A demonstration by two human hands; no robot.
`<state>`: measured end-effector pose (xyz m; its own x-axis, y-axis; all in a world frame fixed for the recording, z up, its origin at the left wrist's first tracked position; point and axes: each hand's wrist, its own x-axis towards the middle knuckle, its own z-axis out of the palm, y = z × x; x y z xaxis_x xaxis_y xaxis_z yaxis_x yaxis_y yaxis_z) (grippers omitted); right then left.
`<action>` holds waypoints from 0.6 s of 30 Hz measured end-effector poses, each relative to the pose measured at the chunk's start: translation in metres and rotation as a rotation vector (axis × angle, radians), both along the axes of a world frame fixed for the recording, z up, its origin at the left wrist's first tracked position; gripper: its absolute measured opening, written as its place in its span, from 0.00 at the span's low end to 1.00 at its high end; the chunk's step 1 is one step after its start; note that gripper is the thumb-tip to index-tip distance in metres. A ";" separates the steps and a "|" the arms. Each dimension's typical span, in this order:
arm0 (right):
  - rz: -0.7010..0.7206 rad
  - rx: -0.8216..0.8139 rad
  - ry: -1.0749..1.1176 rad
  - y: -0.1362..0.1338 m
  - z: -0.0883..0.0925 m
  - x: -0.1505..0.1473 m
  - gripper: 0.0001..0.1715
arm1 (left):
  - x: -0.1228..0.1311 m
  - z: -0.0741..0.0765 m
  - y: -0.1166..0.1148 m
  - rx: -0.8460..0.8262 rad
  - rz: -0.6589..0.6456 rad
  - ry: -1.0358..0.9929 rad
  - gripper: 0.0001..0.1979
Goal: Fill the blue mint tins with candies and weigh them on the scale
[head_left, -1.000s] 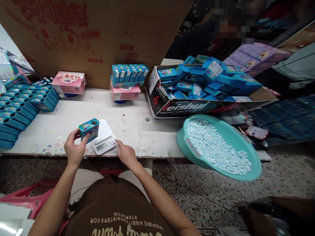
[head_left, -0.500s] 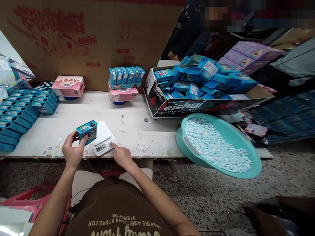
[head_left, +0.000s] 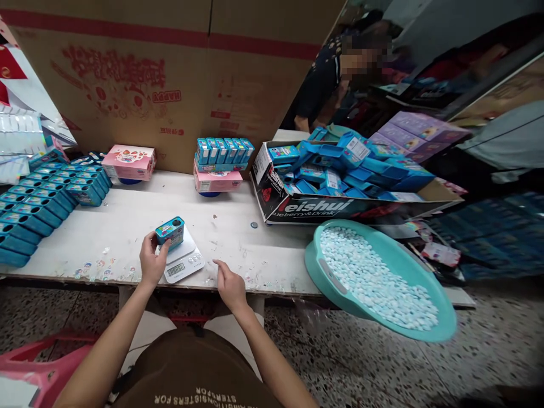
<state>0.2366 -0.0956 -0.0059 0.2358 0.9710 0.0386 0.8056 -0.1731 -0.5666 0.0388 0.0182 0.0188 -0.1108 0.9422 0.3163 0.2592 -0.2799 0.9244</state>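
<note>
My left hand grips a small blue candy tin with a round dark hole in its top. The tin is upright at the rear of the white digital kitchen scale; whether it rests on the platform I cannot tell. Lit digits show on the scale's display, too small to read. Right of the scale, my right hand holds nothing, its index finger stretched out and the other fingers curled. It is apart from the scale.
A teal basin of pale blue candies sits at the right table edge. Behind it, a black carton is heaped with blue tins. Rows of blue tins stand left. Pink boxes line the back; a person is beyond.
My right index finger has come off the scale's buttons and moved right. My left hand has brought the blue tin rightward over the scale. The view has shifted too.
</note>
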 end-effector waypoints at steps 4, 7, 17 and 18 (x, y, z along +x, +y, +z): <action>-0.110 0.063 0.033 -0.006 -0.016 0.026 0.26 | 0.002 -0.019 0.006 0.024 -0.028 0.094 0.21; -0.175 0.090 0.083 -0.007 -0.026 0.040 0.26 | -0.005 -0.020 0.002 0.068 -0.015 0.210 0.28; -0.361 0.214 0.236 -0.009 -0.045 0.046 0.26 | -0.090 -0.034 -0.025 0.141 0.308 0.537 0.16; -0.372 0.214 0.235 -0.009 -0.045 0.045 0.26 | -0.096 -0.041 -0.026 0.130 0.339 0.560 0.16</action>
